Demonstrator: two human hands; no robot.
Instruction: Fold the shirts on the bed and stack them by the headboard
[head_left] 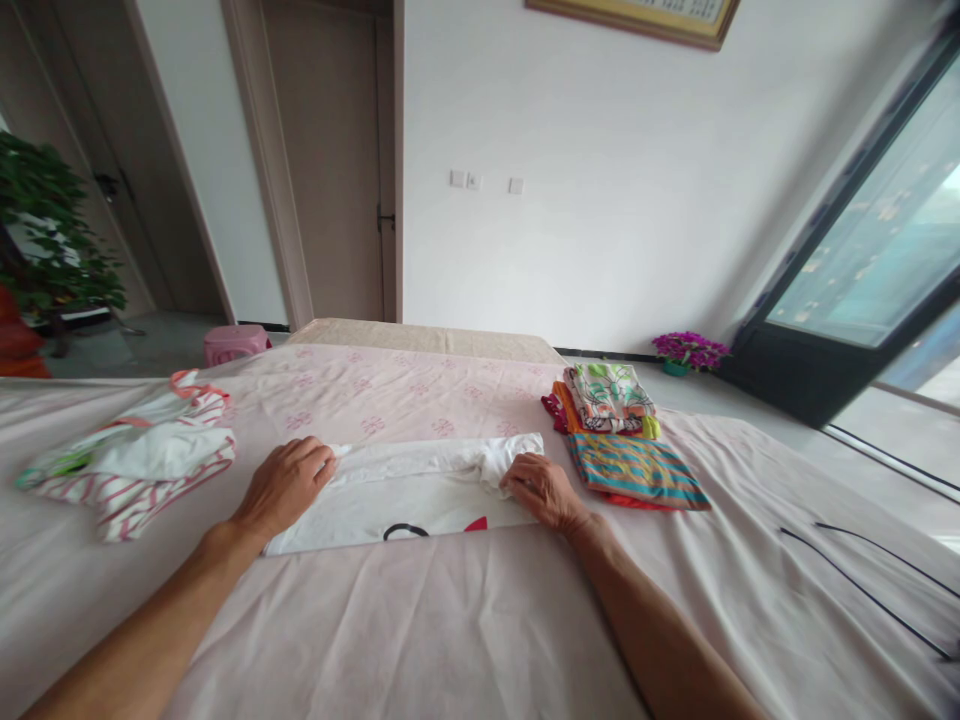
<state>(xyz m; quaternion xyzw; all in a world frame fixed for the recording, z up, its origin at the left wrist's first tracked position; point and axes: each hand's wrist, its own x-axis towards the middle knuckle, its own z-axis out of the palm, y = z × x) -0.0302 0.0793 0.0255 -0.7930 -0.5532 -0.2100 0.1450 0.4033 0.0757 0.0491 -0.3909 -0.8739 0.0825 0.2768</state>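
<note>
Midway across the pale pink sheet (450, 620), see a white garment (420, 493) folded into a flat strip, with a black curved mark (406, 528) and a red patch (477, 523) near its six o'clock edge. Grip its ten o'clock corner between the nearly closed fingers of the left hand (289, 485); cannot tell the thumb's place. With the right hand (546, 492), hold the bunched cloth at two to three o'clock, again with fingers curled in and almost closed. Out at nine o'clock, notice a loose heap of striped clothing (154, 460), well apart. At three o'clock, near the right hand, see a folded teal-striped piece (637, 470), and just beyond it a folded stack (611, 397). Towards four o'clock, spot two black cords (866, 588). Farther off, find a pink stool (234, 344) at eleven and purple flowers (691, 350) at two.
</note>
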